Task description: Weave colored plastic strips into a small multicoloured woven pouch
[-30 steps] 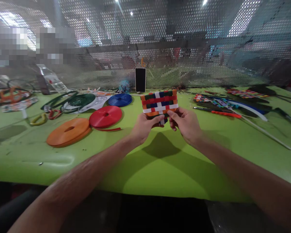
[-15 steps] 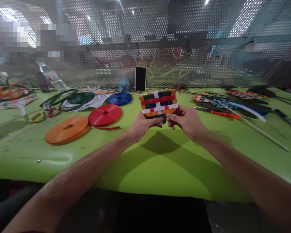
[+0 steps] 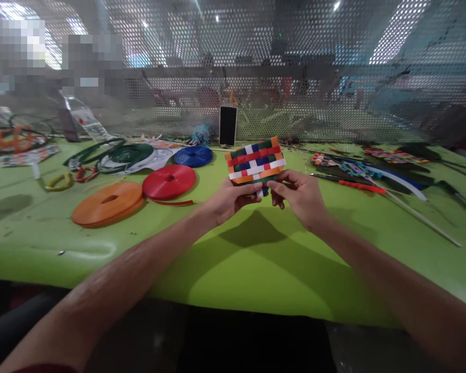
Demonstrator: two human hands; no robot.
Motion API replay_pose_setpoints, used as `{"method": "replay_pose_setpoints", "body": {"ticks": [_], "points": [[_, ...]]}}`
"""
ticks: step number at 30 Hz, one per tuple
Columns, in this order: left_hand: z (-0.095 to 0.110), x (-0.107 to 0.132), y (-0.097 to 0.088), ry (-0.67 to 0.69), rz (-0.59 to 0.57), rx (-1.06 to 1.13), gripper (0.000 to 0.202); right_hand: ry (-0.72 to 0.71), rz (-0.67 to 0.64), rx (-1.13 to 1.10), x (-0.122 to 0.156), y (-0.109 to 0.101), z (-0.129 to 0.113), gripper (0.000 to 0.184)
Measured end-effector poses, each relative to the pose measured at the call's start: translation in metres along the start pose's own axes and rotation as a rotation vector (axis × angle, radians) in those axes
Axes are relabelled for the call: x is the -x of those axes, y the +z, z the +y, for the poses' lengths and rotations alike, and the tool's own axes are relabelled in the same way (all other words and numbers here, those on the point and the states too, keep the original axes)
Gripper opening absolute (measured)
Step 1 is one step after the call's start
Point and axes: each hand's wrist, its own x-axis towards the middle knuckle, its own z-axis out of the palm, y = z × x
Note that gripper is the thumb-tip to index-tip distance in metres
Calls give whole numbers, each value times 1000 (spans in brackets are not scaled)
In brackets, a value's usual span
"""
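Note:
A small woven piece of orange, green, white, blue and red strips is held upright above the green table. My left hand pinches its lower edge from the left, thumb on the front. My right hand pinches the same lower edge from the right, fingers curled. Both hands are closed on it, near the middle of the table.
Rolls of strip lie to the left: orange, red, blue, green. A phone stands against the perforated metal screen at the back. Woven strips, a red-handled tool and long strips lie at right.
The woven piece has tilted slightly, its right side raised, and both hands have shifted a little on its lower edge. The view has drifted slightly.

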Motion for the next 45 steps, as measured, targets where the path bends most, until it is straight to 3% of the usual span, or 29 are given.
{"method": "replay_pose_setpoints", "body": {"ticks": [4,7,11,13,17,19,23,29,33,38,45], "points": [[0,-5,-8,-69,-106,97,26,-16,-61,-68,5,4,-7,31],[0,-2,-10,-87,-223,150,33,-64,-32,-81,4,2,-11,38],[-2,10,-9,-220,-564,144,37,-113,80,-9,-5,-6,-14,74],[-4,14,-9,-313,-713,125,33,-138,40,53,-7,-9,-16,82],[-5,15,-12,-422,-813,95,30,-26,-155,-46,-3,-11,-23,43],[-4,14,-13,-422,-834,54,36,26,-135,-107,-1,-11,-25,35],[0,11,-14,-277,-722,-75,40,-18,11,-43,-6,-18,-21,38],[-6,4,-10,102,-291,-366,27,-136,199,166,-16,-32,-10,38],[-13,5,-3,324,-75,-617,33,-153,198,263,-15,-33,-4,32],[-13,7,-2,429,-13,-673,29,-68,192,239,-15,-31,-2,33],[-6,11,0,328,-54,-627,33,157,103,100,-17,-32,0,37]]}}
